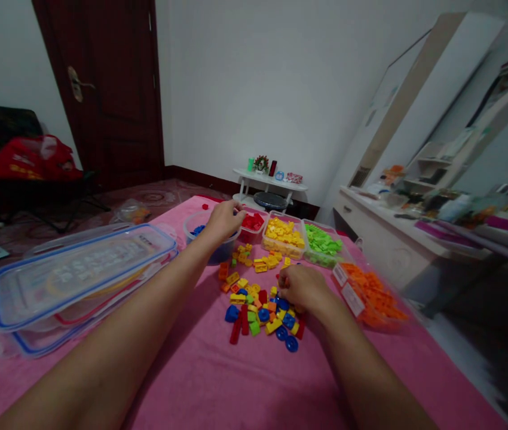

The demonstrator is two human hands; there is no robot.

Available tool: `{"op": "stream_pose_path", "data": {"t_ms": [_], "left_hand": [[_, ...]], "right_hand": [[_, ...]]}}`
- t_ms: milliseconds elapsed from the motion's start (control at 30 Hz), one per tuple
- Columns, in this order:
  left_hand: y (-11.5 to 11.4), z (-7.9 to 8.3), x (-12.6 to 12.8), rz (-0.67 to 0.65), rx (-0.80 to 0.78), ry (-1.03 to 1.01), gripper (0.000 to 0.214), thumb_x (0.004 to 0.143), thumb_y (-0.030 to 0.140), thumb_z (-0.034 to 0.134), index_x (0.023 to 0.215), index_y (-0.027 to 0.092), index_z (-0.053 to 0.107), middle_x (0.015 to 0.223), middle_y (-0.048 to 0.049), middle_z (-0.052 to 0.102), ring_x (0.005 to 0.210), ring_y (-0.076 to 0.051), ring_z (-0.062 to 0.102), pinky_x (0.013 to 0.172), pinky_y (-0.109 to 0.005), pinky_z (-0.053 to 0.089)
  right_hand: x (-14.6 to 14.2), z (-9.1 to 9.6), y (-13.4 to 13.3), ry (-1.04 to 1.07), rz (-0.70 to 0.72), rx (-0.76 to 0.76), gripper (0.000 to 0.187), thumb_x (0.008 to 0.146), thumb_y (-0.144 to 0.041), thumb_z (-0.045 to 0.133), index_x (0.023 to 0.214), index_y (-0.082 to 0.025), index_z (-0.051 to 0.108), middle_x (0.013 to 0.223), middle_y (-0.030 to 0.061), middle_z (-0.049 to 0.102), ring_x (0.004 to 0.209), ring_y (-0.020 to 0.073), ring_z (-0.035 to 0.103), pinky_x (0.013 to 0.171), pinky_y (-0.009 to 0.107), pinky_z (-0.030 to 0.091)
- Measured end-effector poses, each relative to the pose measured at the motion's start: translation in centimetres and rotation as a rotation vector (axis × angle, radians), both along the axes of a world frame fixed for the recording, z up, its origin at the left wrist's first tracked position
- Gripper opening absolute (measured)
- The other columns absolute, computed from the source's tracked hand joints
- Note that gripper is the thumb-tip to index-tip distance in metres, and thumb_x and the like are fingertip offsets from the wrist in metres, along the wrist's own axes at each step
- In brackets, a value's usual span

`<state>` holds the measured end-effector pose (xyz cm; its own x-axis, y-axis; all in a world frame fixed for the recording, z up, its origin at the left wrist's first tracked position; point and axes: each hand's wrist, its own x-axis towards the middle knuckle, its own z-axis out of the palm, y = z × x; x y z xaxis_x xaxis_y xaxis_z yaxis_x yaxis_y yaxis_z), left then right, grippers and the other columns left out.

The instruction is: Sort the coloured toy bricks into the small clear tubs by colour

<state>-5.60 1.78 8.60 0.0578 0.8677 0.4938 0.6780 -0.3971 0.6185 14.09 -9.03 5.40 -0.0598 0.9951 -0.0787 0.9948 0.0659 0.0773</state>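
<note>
My left hand (225, 221) reaches over the round tub (189, 230) of blue bricks, its fingertips beside the box of red bricks (253, 222). Its fingers are bent and look slightly apart, with nothing visible between them. My right hand (302, 283) is lowered at the right edge of a loose pile of mixed toy bricks (260, 313). The fingers there are curled together, and what they hold, if anything, is hidden. The pile has yellow, red, blue, green and orange pieces, with blue round pieces (291, 343) at its near edge.
Beyond the pile stand boxes of yellow bricks (283, 234) and green bricks (321, 240). A box of orange bricks (373, 298) is at the right. Stacked clear lids (83, 275) lie at left on the pink cloth (218, 382). One red brick (205, 206) lies near the far edge.
</note>
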Motion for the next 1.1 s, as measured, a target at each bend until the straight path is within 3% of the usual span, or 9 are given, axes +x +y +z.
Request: {"op": "stream_pose_path", "data": {"t_ms": [100, 267, 367, 467, 600, 733, 833, 1000, 1100], "left_hand": [[0.9, -0.5, -1.6, 0.118, 0.007, 0.23, 0.024, 0.078, 0.025, 0.053, 0.087, 0.014, 0.072, 0.09, -0.0111, 0.071, 0.088, -0.022, 0.063, 0.08, -0.029, 0.046], [0.5, -0.6, -1.7, 0.182, -0.049, 0.305, 0.028, 0.08, 0.033, 0.052, 0.091, 0.019, 0.074, 0.094, -0.0119, 0.072, 0.09, -0.025, 0.064, 0.076, -0.031, 0.045], [0.2, -0.3, -0.9, 0.098, 0.029, 0.25, 0.027, 0.08, 0.031, 0.052, 0.089, 0.018, 0.074, 0.092, -0.0107, 0.072, 0.088, -0.024, 0.063, 0.075, -0.03, 0.044], [-0.2, -0.4, 0.7, -0.078, 0.042, 0.138, 0.027, 0.08, 0.032, 0.052, 0.082, 0.014, 0.073, 0.078, -0.0075, 0.069, 0.076, -0.02, 0.062, 0.068, -0.027, 0.042], [-1.6, -1.1, 3.4, -0.388, -0.221, -0.077, 0.03, 0.082, 0.035, 0.05, 0.073, 0.011, 0.066, 0.067, -0.0046, 0.063, 0.063, -0.015, 0.058, 0.055, -0.023, 0.041], [-3.7, -2.3, 5.6, -0.601, -0.576, -0.315, 0.034, 0.086, 0.041, 0.049, 0.088, 0.009, 0.062, 0.077, -0.0065, 0.063, 0.061, -0.013, 0.058, 0.052, -0.021, 0.042], [-4.7, -3.0, 6.6, -0.706, -0.771, -0.412, 0.046, 0.091, 0.05, 0.038, 0.103, 0.011, 0.059, 0.077, -0.0066, 0.062, 0.058, -0.013, 0.059, 0.051, -0.022, 0.042], [-4.6, -3.2, 7.1, -0.763, -1.15, -0.824, 0.054, 0.092, 0.058, 0.03, 0.103, 0.012, 0.056, 0.071, -0.0042, 0.06, 0.058, -0.012, 0.06, 0.051, -0.019, 0.047], [-4.0, -2.9, 6.9, -0.729, -1.181, -0.955, 0.042, 0.094, 0.047, 0.036, 0.093, 0.011, 0.058, 0.072, -0.0058, 0.061, 0.053, -0.008, 0.056, 0.041, -0.013, 0.039]], "right_hand": [[-0.3, -0.2, -0.1, 0.034, 0.028, 0.012, 0.023, 0.07, -0.025, 0.061, 0.09, -0.028, 0.07, 0.099, 0.0029, 0.071, 0.092, 0.0221, 0.064, 0.067, 0.028, 0.04], [-0.3, -0.7, 0.0, 0.059, 0.05, 0.0, 0.023, 0.065, -0.021, 0.063, 0.086, -0.027, 0.069, 0.096, 0.002, 0.07, 0.09, 0.0206, 0.063, 0.065, 0.027, 0.038], [-0.1, -0.8, 0.2, 0.095, 0.06, -0.005, 0.019, 0.065, -0.021, 0.063, 0.082, -0.026, 0.069, 0.091, 0.0013, 0.071, 0.085, 0.0195, 0.063, 0.061, 0.025, 0.035], [0.6, -0.6, 0.5, 0.186, 0.048, -0.005, 0.014, 0.064, -0.021, 0.064, 0.076, -0.024, 0.07, 0.085, 0.0009, 0.071, 0.077, 0.0168, 0.063, 0.056, 0.023, 0.032], [2.1, 0.5, 1.0, 0.379, 0.022, 0.114, 0.01, 0.067, -0.022, 0.064, 0.074, -0.022, 0.07, 0.074, 0.0012, 0.069, 0.066, 0.0136, 0.06, 0.054, 0.022, 0.034], [3.3, 1.5, 1.4, 0.56, 0.04, 0.3, 0.015, 0.07, -0.029, 0.064, 0.079, -0.019, 0.07, 0.074, 0.0021, 0.069, 0.064, 0.0141, 0.059, 0.056, 0.023, 0.038], [3.2, 1.7, 1.5, 0.65, 0.063, 0.397, 0.019, 0.07, -0.034, 0.066, 0.078, -0.017, 0.071, 0.072, 0.0033, 0.068, 0.062, 0.0146, 0.057, 0.057, 0.025, 0.039], [2.1, 1.7, 1.5, 0.884, 0.087, 0.431, 0.031, 0.065, -0.033, 0.07, 0.091, -0.015, 0.07, 0.077, 0.0047, 0.069, 0.06, 0.0147, 0.058, 0.055, 0.026, 0.043], [2.8, 1.6, 1.9, 0.975, 0.075, 0.51, 0.029, 0.071, -0.033, 0.065, 0.091, -0.013, 0.069, 0.088, 0.0083, 0.071, 0.07, 0.017, 0.063, 0.063, 0.027, 0.048]]}}
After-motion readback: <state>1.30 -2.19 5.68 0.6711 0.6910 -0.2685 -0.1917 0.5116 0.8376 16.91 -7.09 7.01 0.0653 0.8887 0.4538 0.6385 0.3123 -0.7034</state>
